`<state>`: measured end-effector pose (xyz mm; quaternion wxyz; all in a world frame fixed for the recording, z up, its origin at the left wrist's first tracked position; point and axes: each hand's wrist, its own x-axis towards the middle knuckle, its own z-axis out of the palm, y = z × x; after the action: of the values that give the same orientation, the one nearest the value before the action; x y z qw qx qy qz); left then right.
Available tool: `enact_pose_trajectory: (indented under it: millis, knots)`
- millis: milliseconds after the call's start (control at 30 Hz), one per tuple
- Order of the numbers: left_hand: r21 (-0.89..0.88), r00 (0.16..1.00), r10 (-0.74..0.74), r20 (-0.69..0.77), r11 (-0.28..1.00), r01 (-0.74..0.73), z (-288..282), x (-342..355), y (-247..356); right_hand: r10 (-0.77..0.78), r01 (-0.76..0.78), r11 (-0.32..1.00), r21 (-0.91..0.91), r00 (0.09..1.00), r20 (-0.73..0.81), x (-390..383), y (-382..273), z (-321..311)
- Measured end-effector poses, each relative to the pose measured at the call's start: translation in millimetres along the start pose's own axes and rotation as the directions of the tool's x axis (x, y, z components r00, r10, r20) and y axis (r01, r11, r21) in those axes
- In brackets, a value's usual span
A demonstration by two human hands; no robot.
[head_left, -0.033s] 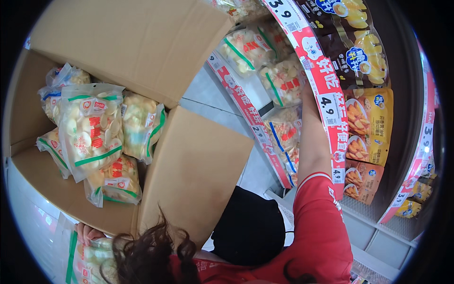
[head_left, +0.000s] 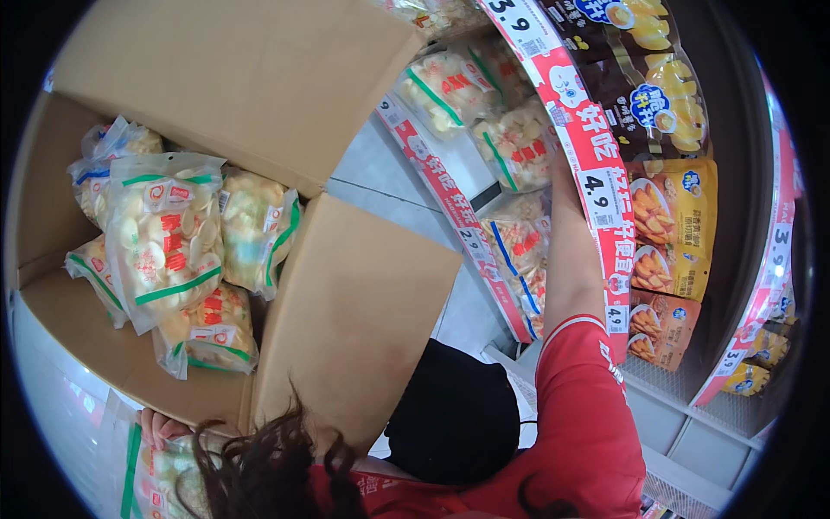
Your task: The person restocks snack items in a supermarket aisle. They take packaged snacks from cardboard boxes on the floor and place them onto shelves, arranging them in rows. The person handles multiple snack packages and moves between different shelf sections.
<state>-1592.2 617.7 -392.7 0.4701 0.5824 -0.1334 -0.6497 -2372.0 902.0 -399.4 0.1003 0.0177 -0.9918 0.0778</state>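
Note:
At the lower left, my left hand [head_left: 162, 426] has its fingers curled over the upper part of a clear snack bag with a green stripe [head_left: 173, 480], beside the near edge of the carton. My hair covers part of that bag. My right forearm [head_left: 574, 259] reaches into the lower shelf; the hand is hidden behind the price strip [head_left: 596, 186]. Nearest to it on that shelf are a green-striped bag of pale chips [head_left: 516, 147] and blue-striped snack bags [head_left: 520, 246]. Inside the open cardboard box [head_left: 112, 368] lie several similar bags of pale chips [head_left: 169, 242].
Box flaps [head_left: 359, 320] spread toward the shelf. Dark snack pouches [head_left: 661, 99] and yellow pouches [head_left: 674, 225] stand on the shelf above. A second price strip [head_left: 454, 203] edges the lower shelf. A black round-shaped thing [head_left: 451, 411] is close to my body, over the tiled floor.

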Motion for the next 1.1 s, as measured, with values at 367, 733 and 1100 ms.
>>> enact_pose_trajectory:
  millis: [367,733,1100]
  knots:
    - [0.025,0.999,-0.003,0.035,1.0,0.002,14,19,-6,-0.724,0.654,0.455,-0.604,0.667,0.176,-98,-51,46]
    - [0.025,0.998,0.023,0.051,0.999,-0.025,23,21,-4,-0.179,0.144,0.964,0.223,0.973,0.146,-62,-73,83]
    - [0.043,0.997,0.022,0.073,0.999,-0.025,35,15,-1,-0.209,-0.423,-0.338,0.841,0.905,0.371,-66,-122,70]
